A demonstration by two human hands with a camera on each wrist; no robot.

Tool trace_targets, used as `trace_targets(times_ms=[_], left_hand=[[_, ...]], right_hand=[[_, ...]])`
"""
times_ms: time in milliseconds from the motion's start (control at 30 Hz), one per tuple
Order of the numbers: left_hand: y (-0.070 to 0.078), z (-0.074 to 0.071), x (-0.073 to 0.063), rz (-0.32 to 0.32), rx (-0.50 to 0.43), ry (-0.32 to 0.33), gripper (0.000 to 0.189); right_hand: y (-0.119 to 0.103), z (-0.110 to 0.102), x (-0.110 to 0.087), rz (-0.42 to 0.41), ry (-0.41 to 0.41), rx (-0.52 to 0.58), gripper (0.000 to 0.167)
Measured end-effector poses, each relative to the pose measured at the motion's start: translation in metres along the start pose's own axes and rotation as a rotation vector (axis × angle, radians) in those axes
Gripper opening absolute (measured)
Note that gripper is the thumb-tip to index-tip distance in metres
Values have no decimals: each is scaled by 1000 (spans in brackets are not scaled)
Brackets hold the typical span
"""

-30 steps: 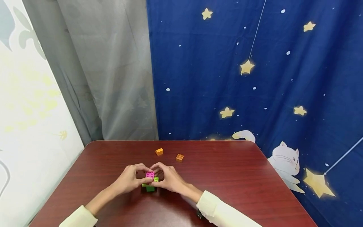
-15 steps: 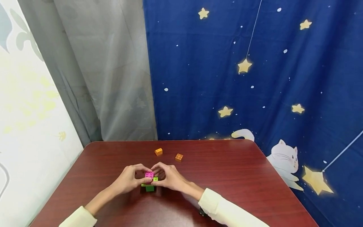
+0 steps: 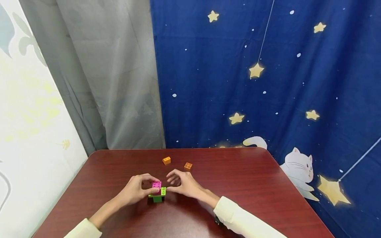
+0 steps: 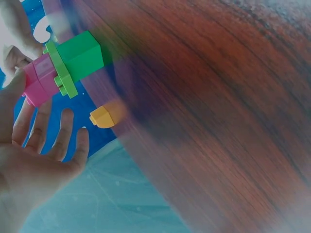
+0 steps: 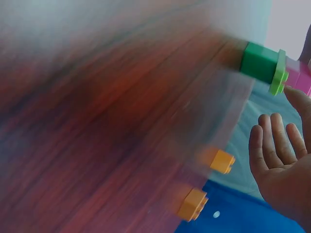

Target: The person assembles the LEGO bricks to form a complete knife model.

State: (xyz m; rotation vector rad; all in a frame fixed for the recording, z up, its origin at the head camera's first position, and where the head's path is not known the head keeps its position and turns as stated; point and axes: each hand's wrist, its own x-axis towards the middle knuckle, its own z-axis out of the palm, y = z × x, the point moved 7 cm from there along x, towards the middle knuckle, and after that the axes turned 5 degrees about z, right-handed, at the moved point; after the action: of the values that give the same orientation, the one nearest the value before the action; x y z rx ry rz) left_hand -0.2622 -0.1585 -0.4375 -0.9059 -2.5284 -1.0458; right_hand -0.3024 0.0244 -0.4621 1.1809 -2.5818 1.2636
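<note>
A small stack of toy building blocks stands on the table, with a dark green block [image 3: 157,199] at the bottom. A thin lime plate [image 3: 163,191] lies across it, its studs showing at the side. Pink bricks [image 4: 41,79] sit on top of the plate; a seam shows between two layers. My left hand [image 3: 134,189] pinches the pink part between thumb and fingers. Just right of the stack is my right hand [image 3: 187,185], fingers loosely bent and holding nothing. Its thumb tip lies close to the lime plate; whether they touch I cannot tell.
Beyond the hands, a yellow-orange brick [image 3: 166,160] and an orange brick [image 3: 188,166] lie near the far edge of the reddish-brown table [image 3: 238,185]. Grey and blue curtains [image 3: 208,82] hang behind it.
My right hand has drawn off to the right from the stack, and its fingers have spread. The left hand stays at the pink bricks. The stack stands about where it was.
</note>
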Motion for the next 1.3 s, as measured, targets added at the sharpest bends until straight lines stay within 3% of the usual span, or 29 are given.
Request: trace_targets(times_ms=[400, 867, 1033, 1300], left_hand=[[-1, 3, -1, -30, -38, -15, 23], [-3, 1, -1, -58, -18, -29, 24], [-3, 1, 1, -56, -20, -25, 24], [-4, 1, 0, -64, -25, -35, 24]], right_hand=[[47, -27, -4, 126, 60, 23, 40], [79, -64, 5, 187, 206, -89, 37], [92, -74, 9, 252, 217, -127, 41], [106, -76, 13, 291, 217, -162, 46]])
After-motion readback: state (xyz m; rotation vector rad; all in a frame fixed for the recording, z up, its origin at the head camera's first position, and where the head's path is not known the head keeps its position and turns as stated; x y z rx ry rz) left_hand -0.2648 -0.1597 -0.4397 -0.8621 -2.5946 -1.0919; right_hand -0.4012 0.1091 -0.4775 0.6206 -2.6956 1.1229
